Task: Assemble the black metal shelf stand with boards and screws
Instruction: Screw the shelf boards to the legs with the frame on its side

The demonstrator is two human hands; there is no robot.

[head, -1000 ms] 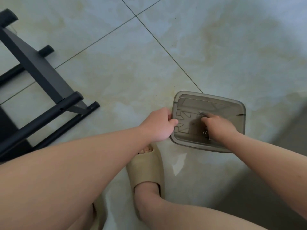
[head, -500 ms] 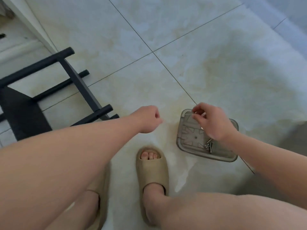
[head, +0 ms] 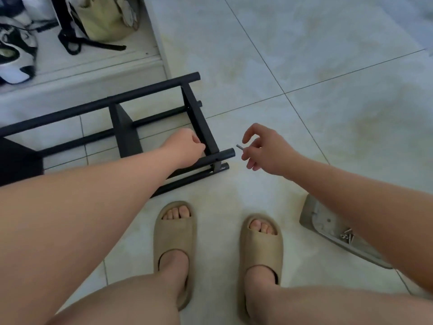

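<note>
head view: left hand point(head: 185, 146) grips the matte black tubular shelf stand point(head: 202, 127); right hand point(head: 266, 148) pinches a small silver screw point(head: 240, 147) between curled fingers point(head: 250, 150).

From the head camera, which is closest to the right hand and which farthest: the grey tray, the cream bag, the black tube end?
1. Black tube end, just left of the right hand.
2. Grey tray, on the floor under that forearm.
3. Cream bag, far upper left.
</note>
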